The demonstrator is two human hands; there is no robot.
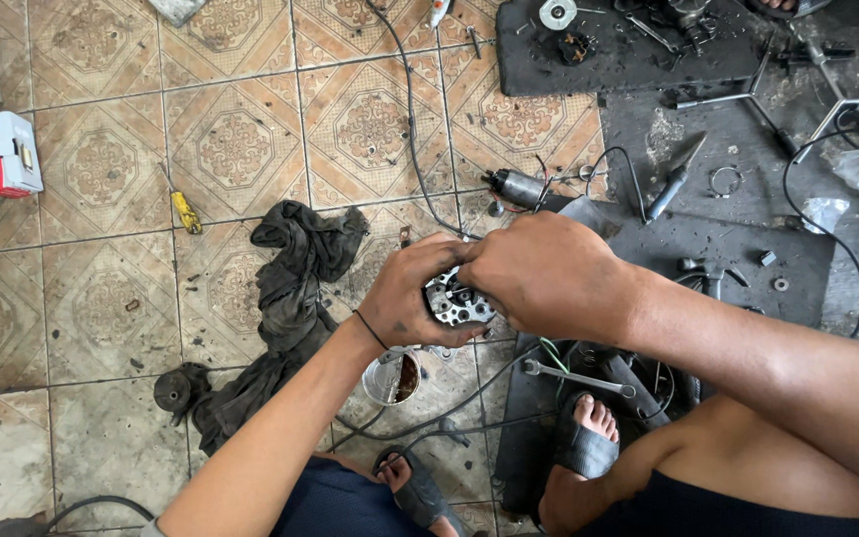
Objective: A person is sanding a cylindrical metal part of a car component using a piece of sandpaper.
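1. Head view, and I'm looking straight down at both hands meeting over the tiled floor. My left hand is wrapped around a small round metal part, silvery with dark cut-outs, fingers curled over its left edge.
2. My right hand is folded over the top and right side of that same part, fingers closed on it. So both hands are gripping it; neither is spread wide. The part sits in the air between my palms, above my knees, mostly hidden.
3. To do this well, I judge the left hand should act as the steady clamp while the right does any turning or pressing. With greasy fingers a slip looks likely, so a firm, square hold matters.
4. I'd keep the part over my lap rather than out above the tile, so anything small that drops stays near.
5. Containers now. Just below my hands sits a small round tin on the floor, open at the top, with something brownish inside; I cannot tell whether it is liquid or grease.
6. At far left a red and white box looks shut; its contents are hidden.
7. Around me: a dark rag to the left, a yellow-handled screwdriver, a spanner by my right foot, and a black mat scattered with tools.
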